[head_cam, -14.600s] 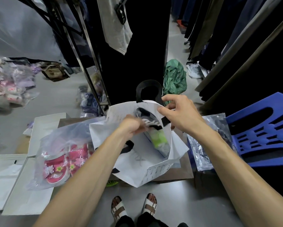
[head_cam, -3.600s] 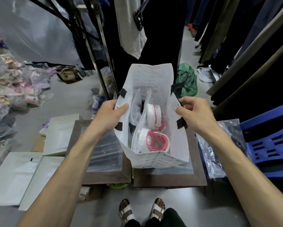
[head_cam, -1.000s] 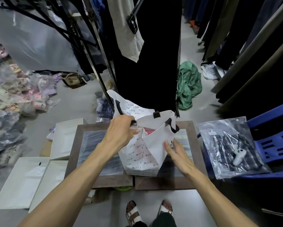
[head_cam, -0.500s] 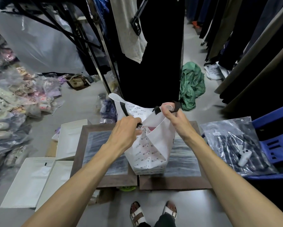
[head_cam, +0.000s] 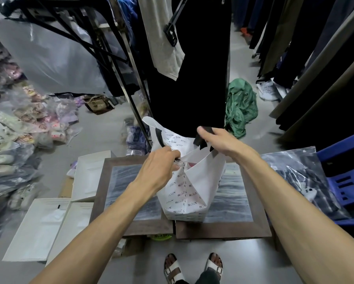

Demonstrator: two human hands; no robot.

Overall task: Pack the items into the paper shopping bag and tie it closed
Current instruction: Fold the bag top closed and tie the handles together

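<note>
A white paper shopping bag (head_cam: 194, 191) with small printed lettering stands upright on two framed boards (head_cam: 229, 228). My left hand (head_cam: 159, 169) grips the bag's near-left rim together with a black ribbon handle. My right hand (head_cam: 219, 140) holds the other black ribbon handle (head_cam: 200, 141) up at the bag's top right. A bit of pink shows inside the mouth (head_cam: 191, 165); the rest of the contents are hidden.
A clear plastic packet with dark clothing (head_cam: 303, 181) lies right of the boards on a blue plastic crate (head_cam: 348, 181). White flat boxes (head_cam: 55, 220) lie to the left. Bagged shoes (head_cam: 14, 140) pile at far left. Hanging garments (head_cam: 188, 68) and a green cloth (head_cam: 240, 105) stand behind.
My right hand has risen from the bag's lower right side to its top and taken hold of the black ribbon handle. My left hand has stayed on the left rim.
</note>
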